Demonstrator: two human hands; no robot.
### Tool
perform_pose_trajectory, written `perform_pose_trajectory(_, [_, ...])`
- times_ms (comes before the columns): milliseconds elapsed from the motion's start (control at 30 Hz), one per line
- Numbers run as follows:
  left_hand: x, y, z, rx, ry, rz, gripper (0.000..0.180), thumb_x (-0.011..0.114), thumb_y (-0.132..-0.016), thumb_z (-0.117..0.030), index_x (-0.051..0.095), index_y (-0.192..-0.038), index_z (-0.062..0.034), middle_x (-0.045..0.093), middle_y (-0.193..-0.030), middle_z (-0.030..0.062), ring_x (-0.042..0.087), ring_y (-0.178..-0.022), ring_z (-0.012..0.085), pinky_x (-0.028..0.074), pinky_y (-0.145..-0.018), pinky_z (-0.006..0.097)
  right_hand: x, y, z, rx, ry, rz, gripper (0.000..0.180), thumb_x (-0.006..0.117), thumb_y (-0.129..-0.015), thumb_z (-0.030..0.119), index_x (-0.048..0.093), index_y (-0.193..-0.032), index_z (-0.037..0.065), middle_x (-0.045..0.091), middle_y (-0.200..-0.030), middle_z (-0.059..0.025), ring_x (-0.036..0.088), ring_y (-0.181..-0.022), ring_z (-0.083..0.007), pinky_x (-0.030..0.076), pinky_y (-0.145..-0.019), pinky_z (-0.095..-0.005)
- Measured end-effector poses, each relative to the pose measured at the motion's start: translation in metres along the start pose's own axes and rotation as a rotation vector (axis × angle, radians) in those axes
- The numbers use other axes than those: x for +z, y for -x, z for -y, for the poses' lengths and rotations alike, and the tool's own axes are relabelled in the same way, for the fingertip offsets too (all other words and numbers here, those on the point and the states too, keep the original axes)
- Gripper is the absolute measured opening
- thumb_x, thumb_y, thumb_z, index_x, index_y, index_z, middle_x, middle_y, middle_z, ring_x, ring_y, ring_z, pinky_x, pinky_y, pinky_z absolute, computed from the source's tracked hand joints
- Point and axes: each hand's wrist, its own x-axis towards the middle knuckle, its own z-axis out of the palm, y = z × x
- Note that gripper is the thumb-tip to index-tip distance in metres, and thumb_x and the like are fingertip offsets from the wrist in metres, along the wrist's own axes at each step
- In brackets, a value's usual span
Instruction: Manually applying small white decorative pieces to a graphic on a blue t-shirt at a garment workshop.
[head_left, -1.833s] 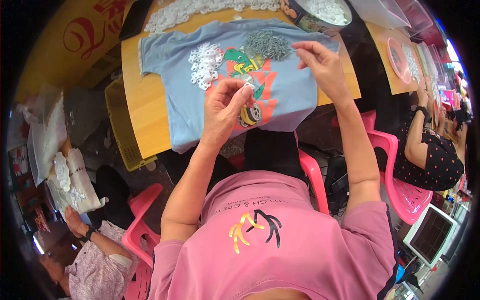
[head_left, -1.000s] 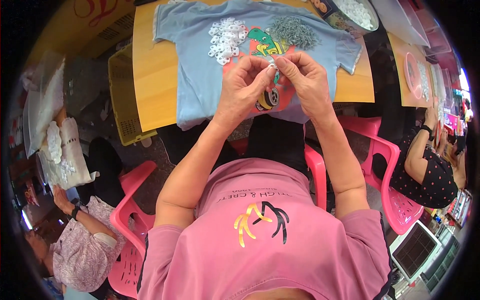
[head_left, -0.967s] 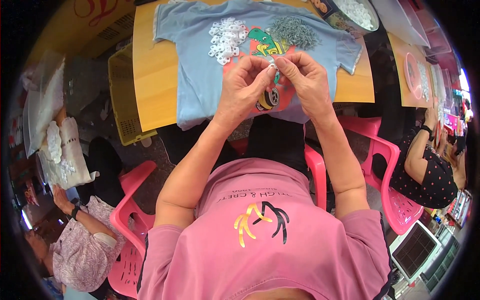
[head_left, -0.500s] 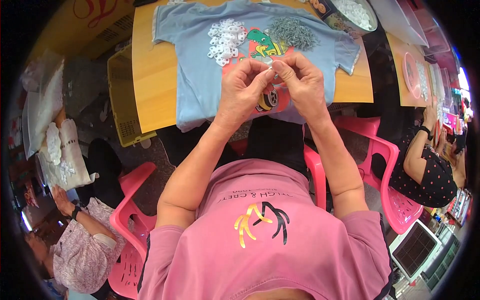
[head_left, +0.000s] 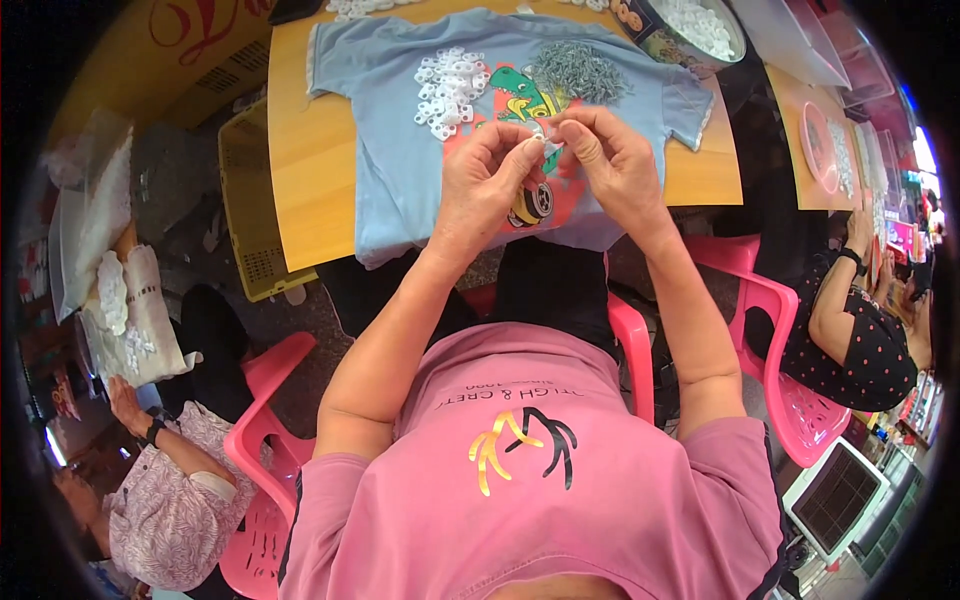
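Observation:
Over the pale blue T-shirt (head_left: 400,190) spread on the table, both hands meet in front of its dinosaur print (head_left: 520,95). My left hand (head_left: 485,180) is closed, pinching a small white plastic piece (head_left: 540,137) between thumb and forefinger. Close beside it, my right hand (head_left: 612,165) has its thumb and forefinger pressed together. What they grip, if anything, is too small to make out. Beyond my left hand lies a heap of small white plastic pieces with holes (head_left: 448,90). A pile of thin grey metal pins, like small nails (head_left: 578,75), lies beyond my right hand.
A round tin (head_left: 705,30) of white pieces stands at the table's far right corner. Yellow crate (head_left: 250,200) stands left of the wooden table (head_left: 310,180). Pink chairs (head_left: 275,410) flank me. Co-workers sit at left (head_left: 180,490) and right (head_left: 860,330); a pink basin (head_left: 820,150) is at right.
My hands have drawn slightly apart; the right has shifted a little right, its fingertips leaving the left's. The white piece stays at my left fingertips. The view has shifted slightly.

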Motion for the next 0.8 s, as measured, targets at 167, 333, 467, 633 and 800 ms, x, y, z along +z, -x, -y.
perform_pose_trajectory(167, [-0.001, -0.002, -0.001, 0.009, -0.017, 0.022, 0.016, 0.062, -0.094, -0.015, 0.060, -0.097, 0.0013, 0.063, -0.078, 0.0019, 0.059, -0.069, 0.0064, 0.049, -0.062, 0.022, -0.016, -0.017, 0.003, -0.548, 0.565, 0.150, 0.012, 0.063, -0.090, 0.010, 0.059, -0.095, 0.000, 0.060, -0.084, -0.0118, 0.060, -0.071, -0.0244, 0.047, -0.060, -0.0324])
perform_pose_trajectory(333, [-0.005, -0.001, 0.000, 0.017, -0.053, 0.034, 0.014, 0.061, -0.095, -0.014, 0.058, -0.094, -0.0004, 0.061, -0.077, 0.0012, 0.058, -0.067, 0.0059, 0.047, -0.060, 0.021, -0.017, -0.022, 0.011, -0.595, 0.624, 0.240, 0.010, 0.063, -0.087, 0.004, 0.057, -0.092, -0.001, 0.054, -0.081, -0.0148, 0.056, -0.071, -0.0333, 0.045, -0.060, -0.0387])
perform_pose_trajectory(467, [-0.005, 0.000, 0.001, -0.004, 0.034, 0.074, 0.012, 0.060, -0.095, -0.012, 0.057, -0.094, -0.0011, 0.058, -0.076, -0.0001, 0.055, -0.064, 0.0057, 0.046, -0.058, 0.021, -0.010, -0.023, 0.002, -0.652, 0.545, 0.246, 0.006, 0.060, -0.087, -0.001, 0.055, -0.088, -0.002, 0.051, -0.075, -0.0151, 0.053, -0.066, -0.0346, 0.043, -0.057, -0.0412])
perform_pose_trajectory(633, [-0.001, 0.004, 0.002, -0.007, 0.063, 0.027, 0.012, 0.060, -0.095, -0.012, 0.057, -0.093, -0.0008, 0.058, -0.076, -0.0003, 0.053, -0.064, 0.0052, 0.045, -0.058, 0.021, -0.003, -0.019, 0.002, -0.622, 0.466, 0.234, 0.006, 0.060, -0.087, -0.001, 0.055, -0.089, -0.002, 0.051, -0.075, -0.0152, 0.053, -0.066, -0.0342, 0.043, -0.057, -0.0401])
perform_pose_trajectory(800, [0.000, 0.004, -0.001, -0.007, 0.034, -0.013, 0.012, 0.060, -0.095, -0.012, 0.056, -0.092, -0.0009, 0.058, -0.075, -0.0004, 0.054, -0.065, 0.0048, 0.045, -0.058, 0.021, 0.007, -0.016, -0.004, -0.624, 0.475, 0.117, 0.009, 0.062, -0.084, -0.002, 0.053, -0.086, -0.001, 0.052, -0.078, -0.0161, 0.055, -0.068, -0.0370, 0.045, -0.057, -0.0422])
